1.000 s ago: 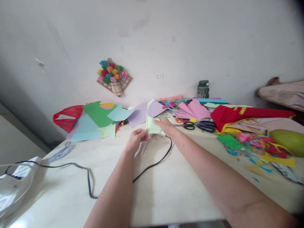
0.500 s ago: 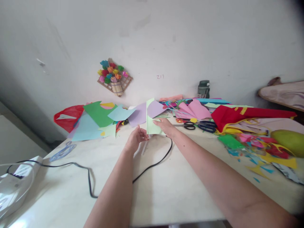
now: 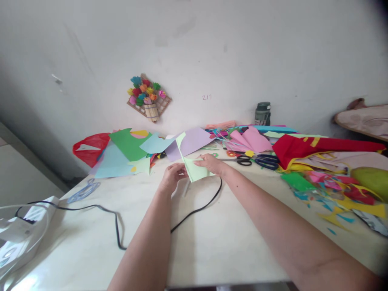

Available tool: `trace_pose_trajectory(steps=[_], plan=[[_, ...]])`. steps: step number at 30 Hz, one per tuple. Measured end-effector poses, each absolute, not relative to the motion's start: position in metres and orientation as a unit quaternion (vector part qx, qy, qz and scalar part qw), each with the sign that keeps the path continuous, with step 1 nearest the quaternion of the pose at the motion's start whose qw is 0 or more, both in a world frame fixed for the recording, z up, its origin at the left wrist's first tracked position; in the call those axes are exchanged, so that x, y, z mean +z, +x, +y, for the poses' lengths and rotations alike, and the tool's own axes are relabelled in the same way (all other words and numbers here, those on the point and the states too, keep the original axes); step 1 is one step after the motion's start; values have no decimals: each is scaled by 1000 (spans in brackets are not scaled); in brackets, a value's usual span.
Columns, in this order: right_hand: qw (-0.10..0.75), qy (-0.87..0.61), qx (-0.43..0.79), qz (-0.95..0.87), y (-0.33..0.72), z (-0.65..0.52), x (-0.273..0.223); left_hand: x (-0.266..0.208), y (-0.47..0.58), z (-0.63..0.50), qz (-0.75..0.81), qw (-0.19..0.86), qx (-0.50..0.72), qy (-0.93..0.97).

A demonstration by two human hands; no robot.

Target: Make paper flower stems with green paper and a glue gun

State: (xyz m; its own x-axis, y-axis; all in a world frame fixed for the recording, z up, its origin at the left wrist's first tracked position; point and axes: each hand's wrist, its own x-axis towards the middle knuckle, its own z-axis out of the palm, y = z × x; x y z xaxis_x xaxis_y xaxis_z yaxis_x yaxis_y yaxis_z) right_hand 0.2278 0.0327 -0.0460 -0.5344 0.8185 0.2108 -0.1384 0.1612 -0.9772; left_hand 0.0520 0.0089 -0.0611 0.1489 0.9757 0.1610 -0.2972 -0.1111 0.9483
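My right hand (image 3: pixel 212 163) rests flat on a pale green sheet of paper (image 3: pixel 197 170) lying on the white table (image 3: pixel 212 238), fingers pressing its upper edge. My left hand (image 3: pixel 172 176) sits just left of the sheet, fingers curled near its lower left corner, and I cannot tell if it pinches the paper. A thin white stick (image 3: pixel 185 188) lies under the left hand. A lilac sheet (image 3: pixel 189 142) lies just behind the green one.
A black cable (image 3: pixel 194 210) runs across the table to a white device (image 3: pixel 21 234) at the left. Coloured sheets (image 3: pixel 127 149), pink paper (image 3: pixel 251 139), black scissors (image 3: pixel 260 161), red fabric (image 3: pixel 303 147), paper scraps (image 3: pixel 330 190), a dark jar (image 3: pixel 262 114) and a green fruit (image 3: pixel 370 178) crowd the back and right.
The pale green sheet has turned, its upper part tilting left and lying flatter. My left hand has moved slightly down and left of it. The view shifted a little.
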Motion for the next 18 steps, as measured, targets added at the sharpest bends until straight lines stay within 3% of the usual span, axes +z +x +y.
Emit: trace_pose_trajectory(steps=[4, 18], plan=[[360, -264, 587, -676, 230, 35, -48, -61, 49, 8, 344, 586, 545, 491], [336, -308, 553, -697, 229, 31, -43, -60, 41, 5, 375, 591, 485, 524]])
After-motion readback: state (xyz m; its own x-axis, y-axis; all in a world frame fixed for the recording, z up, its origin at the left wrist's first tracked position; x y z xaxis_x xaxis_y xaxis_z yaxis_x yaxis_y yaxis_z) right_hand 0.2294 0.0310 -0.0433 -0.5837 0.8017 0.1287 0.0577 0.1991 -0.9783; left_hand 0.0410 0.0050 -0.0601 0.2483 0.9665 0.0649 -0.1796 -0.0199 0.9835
